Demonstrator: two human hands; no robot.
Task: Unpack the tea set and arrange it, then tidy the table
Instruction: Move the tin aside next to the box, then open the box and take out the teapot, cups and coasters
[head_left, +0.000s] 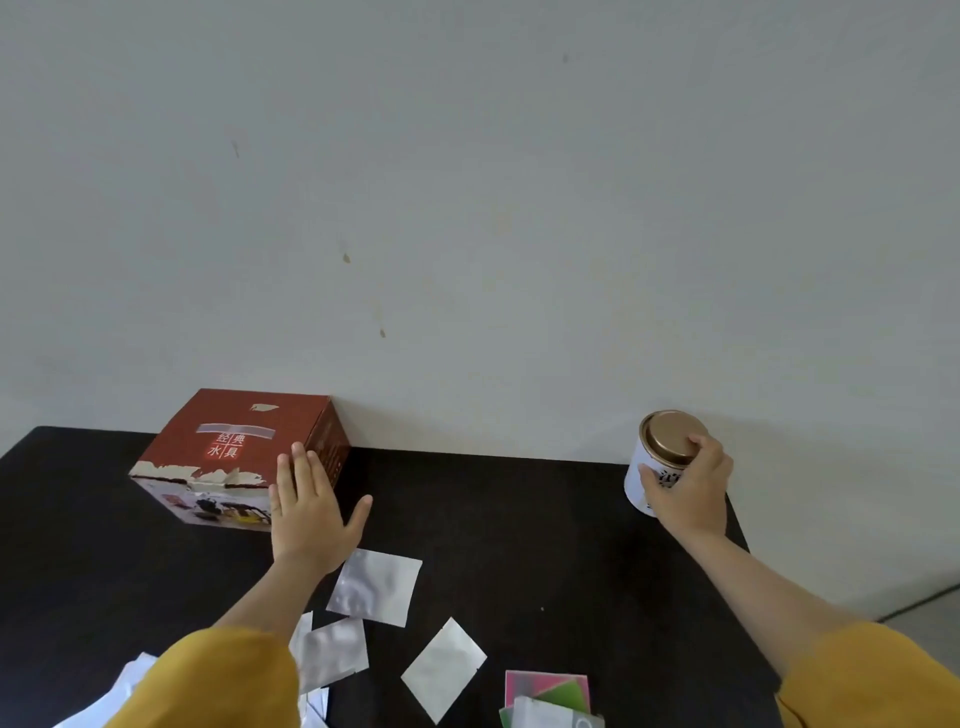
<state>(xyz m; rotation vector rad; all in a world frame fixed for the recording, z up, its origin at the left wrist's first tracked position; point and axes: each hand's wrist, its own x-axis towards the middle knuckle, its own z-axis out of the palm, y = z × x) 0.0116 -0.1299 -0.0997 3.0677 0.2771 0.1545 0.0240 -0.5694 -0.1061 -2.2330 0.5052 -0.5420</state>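
Fingers (701, 441) of the right hand (688, 491) curl round the white tin (644, 467) at two o'clock on the counter (493, 519); the left hand (306, 514) lies flat and straight-fingered against the red box (234, 457) at ten o'clock. Unpacking seems not yet begun; opening that taped box likely comes next, needing both hands.

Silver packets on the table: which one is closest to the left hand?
The upper silver packet, lying just below the left hand by its wrist. The diamond-turned packet and the packet by the yellow sleeve lie nearer the camera.
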